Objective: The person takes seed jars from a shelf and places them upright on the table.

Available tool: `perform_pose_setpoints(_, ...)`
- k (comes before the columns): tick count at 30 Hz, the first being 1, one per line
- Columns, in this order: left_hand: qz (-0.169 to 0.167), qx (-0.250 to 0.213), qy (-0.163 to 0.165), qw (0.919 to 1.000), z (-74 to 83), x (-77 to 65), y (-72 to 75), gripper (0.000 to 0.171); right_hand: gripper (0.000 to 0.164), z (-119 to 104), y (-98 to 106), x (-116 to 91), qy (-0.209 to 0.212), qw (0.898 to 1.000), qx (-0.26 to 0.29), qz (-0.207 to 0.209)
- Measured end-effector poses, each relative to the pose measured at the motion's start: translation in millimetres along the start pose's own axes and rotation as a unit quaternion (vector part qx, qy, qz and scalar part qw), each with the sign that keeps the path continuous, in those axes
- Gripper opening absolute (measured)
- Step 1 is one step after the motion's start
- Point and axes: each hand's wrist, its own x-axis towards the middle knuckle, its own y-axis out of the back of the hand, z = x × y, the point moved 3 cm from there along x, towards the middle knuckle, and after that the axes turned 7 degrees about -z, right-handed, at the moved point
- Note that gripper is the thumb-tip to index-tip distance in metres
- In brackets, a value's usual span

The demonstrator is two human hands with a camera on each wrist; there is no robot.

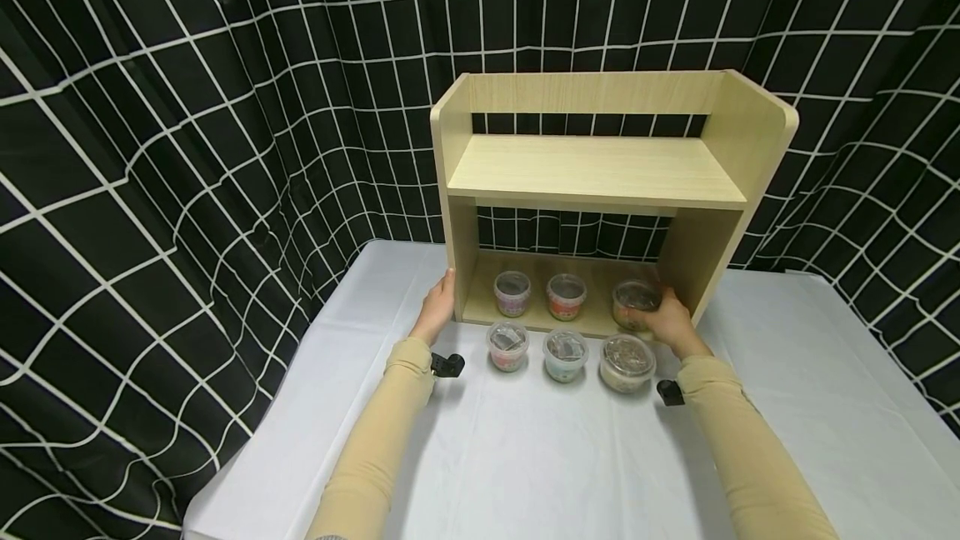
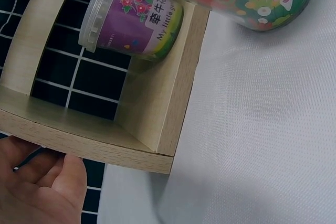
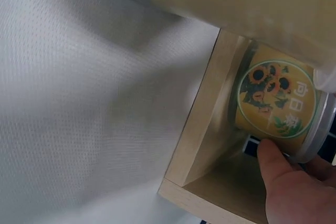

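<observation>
My right hand (image 1: 670,325) grips a lidded plastic tub (image 1: 637,297) at the right end of the wooden shelf's lower board. In the right wrist view this tub (image 3: 278,98) shows a yellow label with sunflowers, and the thumb lies against its side. At the other end, my left hand (image 1: 437,308) rests against the outside of the left side panel (image 2: 84,142). A purple-labelled tub (image 1: 512,293) and a red-labelled tub (image 1: 566,297) also stand on the lower board.
In front of the wooden shelf (image 1: 600,165), a pink tub (image 1: 507,347), a pale blue tub (image 1: 566,355) and a larger cream tub (image 1: 627,363) stand in a row on the white tablecloth (image 1: 540,457). Black cloth with a white grid (image 1: 390,32) hangs behind and at both sides.
</observation>
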Motion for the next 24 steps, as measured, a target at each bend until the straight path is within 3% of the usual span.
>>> perform_pose_setpoints(9, -0.002, 0.004, -0.007, 1.0, 1.4, -3.4, -2.8, 0.076, 0.095, 3, 2, -3, 0.002, 1.0, 0.003, 0.018)
perform_pose_setpoints(17, 0.001, 0.0, -0.005, 1.0, 1.0, -2.0, -1.6, 0.077, 0.088, 3, 8, -6, 0.033, 0.998, 0.009, 0.046)
perform_pose_setpoints(24, -0.003, -0.007, -0.006, 1.0, 1.6, -1.9, -1.1, 0.078, 0.089, -3, 13, -11, 0.057, 0.997, 0.019, 0.043)
